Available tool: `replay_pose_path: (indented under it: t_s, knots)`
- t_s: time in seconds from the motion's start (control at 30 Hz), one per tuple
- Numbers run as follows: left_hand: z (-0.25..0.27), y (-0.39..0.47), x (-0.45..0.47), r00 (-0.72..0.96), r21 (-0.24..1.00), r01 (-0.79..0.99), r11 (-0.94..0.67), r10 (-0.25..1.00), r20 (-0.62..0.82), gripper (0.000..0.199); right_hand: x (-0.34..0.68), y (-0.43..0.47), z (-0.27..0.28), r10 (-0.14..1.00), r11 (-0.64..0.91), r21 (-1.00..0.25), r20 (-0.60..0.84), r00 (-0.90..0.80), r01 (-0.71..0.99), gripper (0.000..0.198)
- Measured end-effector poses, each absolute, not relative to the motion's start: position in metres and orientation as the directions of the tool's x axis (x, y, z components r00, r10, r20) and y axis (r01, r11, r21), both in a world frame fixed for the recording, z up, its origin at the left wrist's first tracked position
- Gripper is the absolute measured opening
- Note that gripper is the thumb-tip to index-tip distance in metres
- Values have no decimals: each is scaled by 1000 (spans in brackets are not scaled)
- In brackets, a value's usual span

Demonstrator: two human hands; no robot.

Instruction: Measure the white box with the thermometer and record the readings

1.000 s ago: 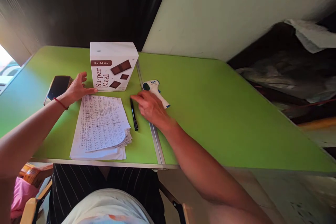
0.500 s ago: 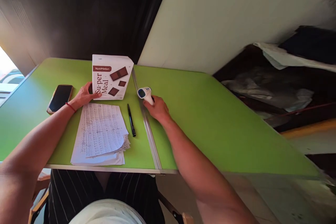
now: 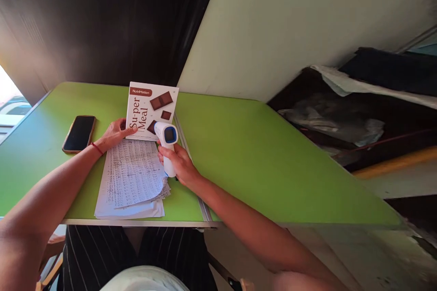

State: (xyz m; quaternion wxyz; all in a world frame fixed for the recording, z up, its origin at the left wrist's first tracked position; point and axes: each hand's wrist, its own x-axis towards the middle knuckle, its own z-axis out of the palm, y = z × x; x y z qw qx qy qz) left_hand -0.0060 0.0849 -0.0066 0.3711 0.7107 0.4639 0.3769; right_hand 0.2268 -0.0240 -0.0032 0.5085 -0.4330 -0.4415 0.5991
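My left hand (image 3: pixel 118 133) grips the lower left edge of a white box (image 3: pixel 145 111) printed "NutriMotion Su-per Meal" with chocolate pieces. The box stands upright on the green table, its printed front towards me. My right hand (image 3: pixel 178 160) is closed round the handle of a white and blue infrared thermometer gun (image 3: pixel 169 145). Its dark screen faces me, and its front end is before the lower part of the box; whether they touch I cannot tell. Handwritten sheets of paper (image 3: pixel 133 177) lie below the box. The pen is almost wholly hidden behind my right hand and the thermometer.
A phone (image 3: pixel 79 134) in a case lies left of my left hand. The green table (image 3: pixel 273 168) has a metal strip (image 3: pixel 205 209) across it. A dark panel and a pale wall stand behind. At the right is a shelf with cloth and plastic (image 3: pixel 341 122).
My right hand has lifted the thermometer gun and brought it left, in front of the box, over the pen. My left hand has turned the box to face me more squarely.
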Motion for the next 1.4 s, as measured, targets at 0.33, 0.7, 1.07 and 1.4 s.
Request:
replay_pose_path:
  t_s: [0.33,0.7,1.07,1.4]
  knots:
    - [-6,87,-9,301,853,423,-305,935,185,65,225,-23,-14,988,-76,-972,-43,-148,-224,48]
    - [1,86,-12,310,854,436,-285,938,154,61,223,-19,-21,980,-81,-964,-31,-195,-253,62]
    - [3,86,-12,347,865,404,-298,925,156,58,221,-23,-19,984,-46,-968,-1,-180,-245,64]
    - [3,85,-12,333,854,430,-293,931,152,60,219,-26,-15,982,-83,-958,-32,-185,-274,68]
